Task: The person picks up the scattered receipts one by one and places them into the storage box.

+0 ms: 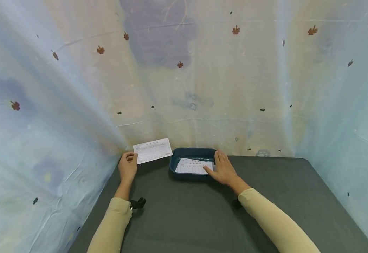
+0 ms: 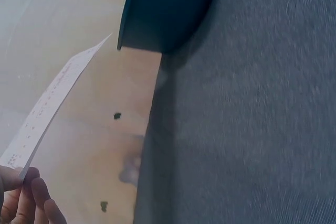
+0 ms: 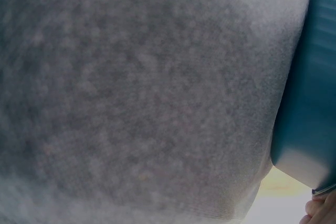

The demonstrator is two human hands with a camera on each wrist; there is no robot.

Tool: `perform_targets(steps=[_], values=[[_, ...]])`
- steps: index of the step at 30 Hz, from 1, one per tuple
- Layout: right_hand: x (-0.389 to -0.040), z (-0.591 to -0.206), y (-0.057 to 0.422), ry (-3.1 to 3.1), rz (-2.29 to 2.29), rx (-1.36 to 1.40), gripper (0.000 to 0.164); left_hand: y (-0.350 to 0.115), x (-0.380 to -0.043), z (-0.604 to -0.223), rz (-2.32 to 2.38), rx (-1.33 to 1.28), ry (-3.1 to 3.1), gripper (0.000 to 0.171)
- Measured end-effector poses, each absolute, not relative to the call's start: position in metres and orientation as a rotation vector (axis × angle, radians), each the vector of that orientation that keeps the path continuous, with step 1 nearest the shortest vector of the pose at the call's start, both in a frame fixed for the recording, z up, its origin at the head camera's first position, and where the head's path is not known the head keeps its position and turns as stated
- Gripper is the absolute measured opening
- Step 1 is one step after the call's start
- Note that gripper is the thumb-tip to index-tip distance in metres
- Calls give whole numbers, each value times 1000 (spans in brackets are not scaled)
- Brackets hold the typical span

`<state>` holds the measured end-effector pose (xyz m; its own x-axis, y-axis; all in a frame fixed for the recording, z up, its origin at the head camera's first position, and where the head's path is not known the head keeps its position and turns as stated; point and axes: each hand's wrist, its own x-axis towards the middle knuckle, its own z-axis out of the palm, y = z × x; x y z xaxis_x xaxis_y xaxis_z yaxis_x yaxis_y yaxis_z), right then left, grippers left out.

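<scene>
My left hand (image 1: 128, 166) pinches a white printed paper form (image 1: 153, 150) by its left end, between thumb and fingers. The form is raised above the table's far edge, left of a dark blue plastic bin (image 1: 192, 177); the left wrist view shows the sheet (image 2: 50, 100) nearly edge-on. Several similar paper forms (image 1: 194, 167) lie overlapping inside the bin. My right hand (image 1: 224, 169) rests on the bin's right end, fingers straight along the rim and thumb reaching over the papers. Only some fingertips (image 3: 315, 208) show beside the bin in the right wrist view.
The bin stands at the far edge of a dark grey table (image 1: 177, 214). A pale patterned curtain (image 1: 202, 88) hangs directly behind the table and along both sides. Black wrist mounts (image 1: 138, 203) sit on both forearms.
</scene>
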<state>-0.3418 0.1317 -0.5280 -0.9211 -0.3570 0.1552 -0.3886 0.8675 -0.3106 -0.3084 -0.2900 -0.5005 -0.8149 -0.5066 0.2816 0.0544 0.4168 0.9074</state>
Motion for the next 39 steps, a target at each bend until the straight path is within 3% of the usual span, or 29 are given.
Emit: perform_targets(steps=[39], values=[[-341,-524,129,-2989,497,561,106,-197,-325,-511,-1402,42,-2388,21]])
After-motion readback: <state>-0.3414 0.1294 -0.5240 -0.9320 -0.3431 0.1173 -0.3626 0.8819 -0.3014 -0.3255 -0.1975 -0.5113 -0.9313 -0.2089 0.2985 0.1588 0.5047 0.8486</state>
